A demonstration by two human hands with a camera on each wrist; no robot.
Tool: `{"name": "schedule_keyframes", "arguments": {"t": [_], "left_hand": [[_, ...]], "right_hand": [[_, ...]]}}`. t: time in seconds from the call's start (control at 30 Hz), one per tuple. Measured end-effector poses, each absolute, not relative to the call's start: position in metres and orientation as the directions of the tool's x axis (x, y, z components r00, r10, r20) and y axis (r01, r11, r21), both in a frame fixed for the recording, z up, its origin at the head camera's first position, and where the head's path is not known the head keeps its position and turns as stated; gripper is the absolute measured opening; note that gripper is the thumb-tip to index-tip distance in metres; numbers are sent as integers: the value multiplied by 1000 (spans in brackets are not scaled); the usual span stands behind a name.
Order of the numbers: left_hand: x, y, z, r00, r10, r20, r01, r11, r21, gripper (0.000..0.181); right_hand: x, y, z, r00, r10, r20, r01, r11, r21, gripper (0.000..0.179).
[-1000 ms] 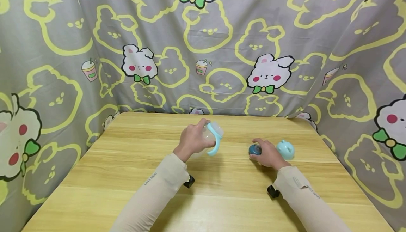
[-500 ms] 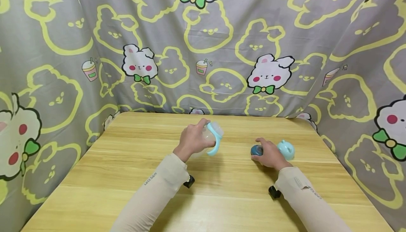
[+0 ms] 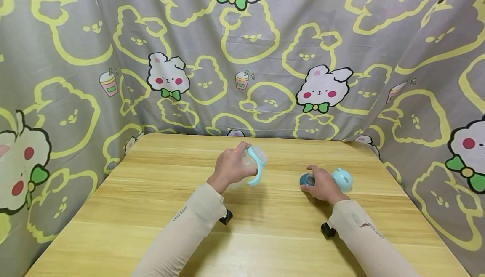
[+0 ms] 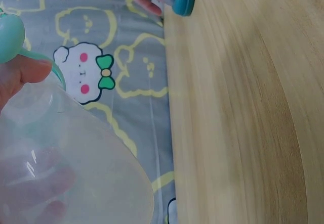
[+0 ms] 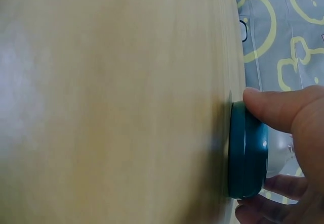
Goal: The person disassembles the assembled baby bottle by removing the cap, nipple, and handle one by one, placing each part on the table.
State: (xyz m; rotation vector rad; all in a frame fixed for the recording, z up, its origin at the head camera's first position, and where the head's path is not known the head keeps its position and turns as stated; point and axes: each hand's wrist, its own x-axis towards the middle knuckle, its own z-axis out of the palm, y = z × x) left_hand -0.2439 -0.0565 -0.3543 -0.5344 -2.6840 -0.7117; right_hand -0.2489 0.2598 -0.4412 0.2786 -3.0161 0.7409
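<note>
In the head view my left hand (image 3: 229, 167) grips a clear baby bottle (image 4: 101, 153) by its body, over the middle of the table. The bottle leans to the right, its mouth end circled by a light blue handle ring (image 3: 258, 165). My right hand (image 3: 323, 186) holds a bottle nipple with a teal collar (image 5: 248, 153), thumb on one side of the collar and fingers on the other. The collar sits flat at the tabletop, and the clear nipple (image 5: 277, 150) points up toward the palm. The palm hides part of the nipple.
A light blue domed cap (image 3: 342, 179) with small ears stands just right of my right hand. The wooden table (image 3: 242, 247) reaches back to a grey patterned curtain (image 3: 265, 49) that hangs behind and on both sides. Each wrist carries a small black camera.
My right hand slid slightly to the right along the table with the bottle nipple, then stayed there. The left hand and the baby bottle have kept their place.
</note>
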Motion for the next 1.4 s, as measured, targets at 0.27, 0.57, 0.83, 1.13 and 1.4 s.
{"name": "schedule_keyframes", "arguments": {"t": [0.27, 0.57, 0.83, 1.13, 1.4], "left_hand": [[-244, -57, -354, -883, 271, 384, 426, 807, 409, 69], [-244, -58, -354, -882, 266, 388, 425, 805, 414, 69], [-246, -57, -355, -878, 266, 397, 431, 802, 415, 69], [-244, -57, -354, -888, 251, 385, 416, 796, 439, 73], [-245, -57, -353, -888, 242, 391, 408, 806, 429, 74]], "right_hand": [[-248, 260, -442, -985, -159, 60, -169, 868, -468, 69], [-247, 257, -436, -987, -144, 66, -158, 857, -490, 66], [-244, 248, -423, -982, -133, 136, -184, 842, -506, 60], [-239, 231, -413, -954, -95, 285, -239, 813, -531, 48], [-233, 211, -404, -955, -133, 265, -278, 710, -647, 42]]}}
